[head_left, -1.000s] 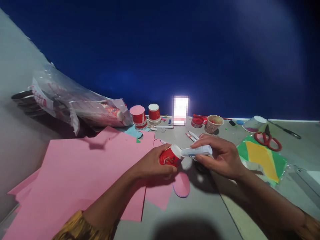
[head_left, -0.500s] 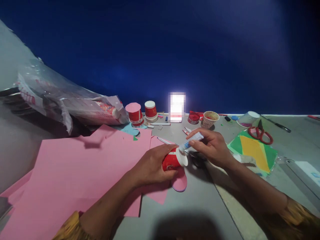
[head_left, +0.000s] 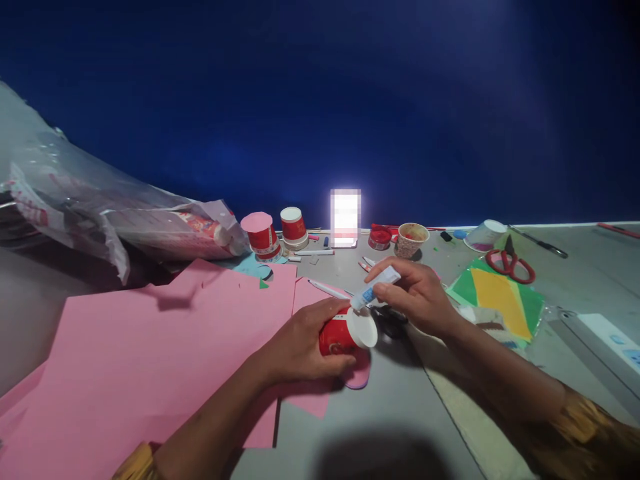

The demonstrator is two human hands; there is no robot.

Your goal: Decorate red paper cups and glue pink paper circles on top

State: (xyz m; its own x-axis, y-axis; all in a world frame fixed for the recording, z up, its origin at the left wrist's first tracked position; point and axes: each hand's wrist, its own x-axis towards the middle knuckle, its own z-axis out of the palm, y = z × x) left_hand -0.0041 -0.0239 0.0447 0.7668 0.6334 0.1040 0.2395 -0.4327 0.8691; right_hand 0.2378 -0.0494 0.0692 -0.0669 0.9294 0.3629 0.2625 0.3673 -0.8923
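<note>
At the centre of a cluttered craft table (head_left: 380, 413), a red paper cup (head_left: 336, 335) is held on its side in the left hand (head_left: 300, 343), its white base (head_left: 361, 327) turned toward three o'clock, while a small glue tube (head_left: 375, 287) is pinched between thumb and fingers of the right hand (head_left: 420, 297) with its nozzle touching the base's upper rim. Both hands are closed on what they carry: the left is wrapped around the cup's wall, the right is clamped on the tube's body. The step is judged best done with the cup kept steady against the table, the tube squeezed lightly, and a thin bead laid around the rim so that no glue runs down the wall. The left forearm is stretched in from seven o'clock, wrist low over the pink paper sheets (head_left: 165, 347); the right forearm comes in from four o'clock, wrist raised and bent, the tube slanting down toward eight o'clock. A pink paper disc (head_left: 359, 377) lies just beneath the cup, and red scissors (head_left: 510, 263) rest well apart at two o'clock.
</note>
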